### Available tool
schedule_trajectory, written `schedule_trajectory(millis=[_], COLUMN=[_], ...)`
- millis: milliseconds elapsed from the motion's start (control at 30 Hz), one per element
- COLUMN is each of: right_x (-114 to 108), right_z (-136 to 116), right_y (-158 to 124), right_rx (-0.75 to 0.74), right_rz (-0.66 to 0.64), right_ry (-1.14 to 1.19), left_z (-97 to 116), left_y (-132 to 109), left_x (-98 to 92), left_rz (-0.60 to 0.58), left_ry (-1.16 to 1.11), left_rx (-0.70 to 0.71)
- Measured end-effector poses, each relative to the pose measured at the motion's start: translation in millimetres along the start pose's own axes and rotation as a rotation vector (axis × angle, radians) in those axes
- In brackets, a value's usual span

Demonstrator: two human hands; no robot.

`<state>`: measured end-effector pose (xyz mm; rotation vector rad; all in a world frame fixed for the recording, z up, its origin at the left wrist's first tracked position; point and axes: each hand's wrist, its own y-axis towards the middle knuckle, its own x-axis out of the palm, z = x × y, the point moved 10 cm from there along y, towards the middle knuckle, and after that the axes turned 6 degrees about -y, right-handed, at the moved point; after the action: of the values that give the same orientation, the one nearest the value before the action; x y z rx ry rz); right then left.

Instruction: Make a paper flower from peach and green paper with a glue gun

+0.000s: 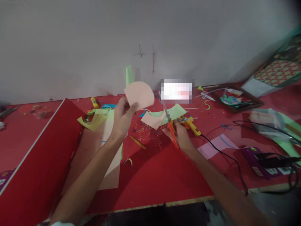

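Observation:
My left hand (123, 117) is closed on a peach piece of paper (140, 95) with a rounded edge, raised above the table. In my right hand (180, 136) is a pair of scissors (173, 133) with orange-red handles, its blades pointing up and away from me. The scissors are to the right of the paper, apart from it. Beneath them lie a peach paper offcut (154, 120) and a curved light-green paper offcut (176, 113). A yellow glue gun (194, 126) rests just beyond my right hand. Small paper scraps (150, 133) and a yellowish stick-like thing (138, 142) lie between my hands.
At left a red panel (44, 150) stands tilted beside peach sheets (109, 179). The glue gun's black cable (221, 152) crosses a pink sheet (218, 146) toward a purple box (252, 160). A dark-rimmed tray (255, 104) is at back right, before the grey wall (94, 47).

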<state>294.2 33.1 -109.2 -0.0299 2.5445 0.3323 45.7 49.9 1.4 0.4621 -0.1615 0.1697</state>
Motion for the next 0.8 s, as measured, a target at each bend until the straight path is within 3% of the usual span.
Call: schedule_trajectory(millis=[100,167,267,333,433,533,667,800], right_x=[5,18,34,36,27,12,14,18], right_z=[2,-3,-13,-18,-31,-33,-14,5], right_y=[1,-1,-9,-12,-14,-9,0,6], right_rx=[-0.022,-0.116,-0.238,-0.262,-0.283,-0.219,-0.029,0.108], right_rz=[-0.037,-0.117,-0.213,-0.228,-0.183,-0.133,-0.159,-0.121], right_ry=[-0.294,-0.426,-0.401,-0.340,-0.199,0.133,0.480,0.526], left_z=[29,43,46,34,-1,-42,-60,-64], left_y=[-4,-10,-18,-24,-35,-49,-65,-70], left_x=[-18.8,-18.4,-6.8,2.7,12.8,22.5,45.0,52.0], left_rz=[0.187,0.205,0.154,0.109,0.056,-0.052,-0.316,-0.390], left_ry=[-0.039,-0.034,0.011,0.040,0.063,0.194,0.512,0.647], left_rx=[0.186,0.273,0.302,0.259,0.117,0.005,0.194,0.274])
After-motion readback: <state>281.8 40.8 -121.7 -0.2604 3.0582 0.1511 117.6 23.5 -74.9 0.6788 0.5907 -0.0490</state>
